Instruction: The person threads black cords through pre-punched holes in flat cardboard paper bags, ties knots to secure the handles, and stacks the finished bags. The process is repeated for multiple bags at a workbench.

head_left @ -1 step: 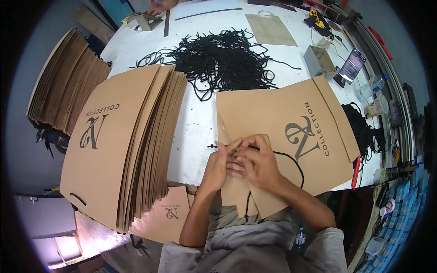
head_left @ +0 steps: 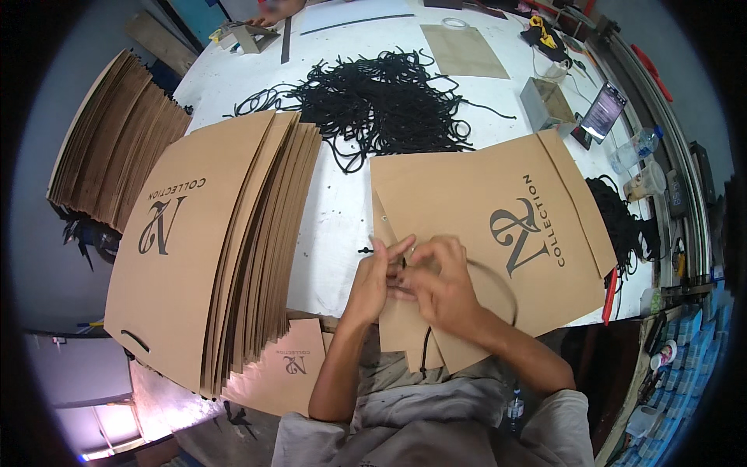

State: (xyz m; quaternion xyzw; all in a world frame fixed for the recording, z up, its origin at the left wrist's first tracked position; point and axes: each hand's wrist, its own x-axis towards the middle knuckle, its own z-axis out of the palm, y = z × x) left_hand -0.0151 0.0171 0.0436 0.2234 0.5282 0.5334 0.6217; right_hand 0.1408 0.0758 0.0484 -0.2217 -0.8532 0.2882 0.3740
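A flat brown paper bag (head_left: 475,194) with dark printing lies in front of me, its lower end jutting over the table edge. Above it my left hand (head_left: 375,280) and my right hand (head_left: 445,284) meet, fingers curled in close together around a black cord (head_left: 425,354). One knotted end pokes out left of my left hand, and another stretch hangs down over the bag's lower flaps. To the right the cord bows out in a blurred loop. My right fingers are smeared by motion, and the spot between both hands is mostly hidden.
A stack of brown paper bags (head_left: 187,233) leans at my left, another stack (head_left: 117,140) behind it. A heap of black cords (head_left: 381,105) covers the table's middle. On the right are a metal box (head_left: 545,105), a phone (head_left: 603,111), a bottle (head_left: 636,150) and a cup (head_left: 646,181).
My right hand has shifted slightly, its fingers now blurred. The cord loop at its right has swung and become blurred. My left hand stays almost in place.
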